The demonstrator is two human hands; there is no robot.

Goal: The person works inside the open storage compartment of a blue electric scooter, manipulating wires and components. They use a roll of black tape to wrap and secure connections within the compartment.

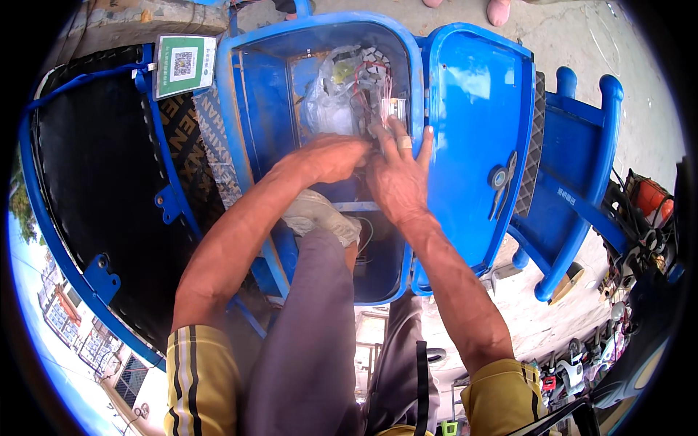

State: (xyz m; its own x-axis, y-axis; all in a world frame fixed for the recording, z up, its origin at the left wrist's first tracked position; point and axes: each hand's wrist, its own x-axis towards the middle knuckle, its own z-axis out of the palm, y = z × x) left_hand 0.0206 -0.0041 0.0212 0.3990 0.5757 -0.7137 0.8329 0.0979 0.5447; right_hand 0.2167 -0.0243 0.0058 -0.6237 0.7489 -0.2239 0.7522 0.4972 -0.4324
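Both my hands meet over the middle of an open blue metal box (320, 33). My left hand (336, 157) is closed, its fingers curled and their tips hidden against the other hand. My right hand (396, 171) has some fingers stretched out, one wrapped with a pale band; its thumb and forefinger close in beside the left hand. What either hand pinches is too small and covered to make out. Just beyond the fingers, thin red wires (358, 86) run by a silvery finned module (393, 109). A clear plastic bag (327, 109) lies in the box.
On the blue lid (465, 109) at right lie pliers (504, 190) and a roll of black tape (498, 176). A crumpled pale cloth (320, 218) hangs over the box's near part, by my knee. A black padded panel (109, 196) stands left; a blue frame (574, 160) stands right.
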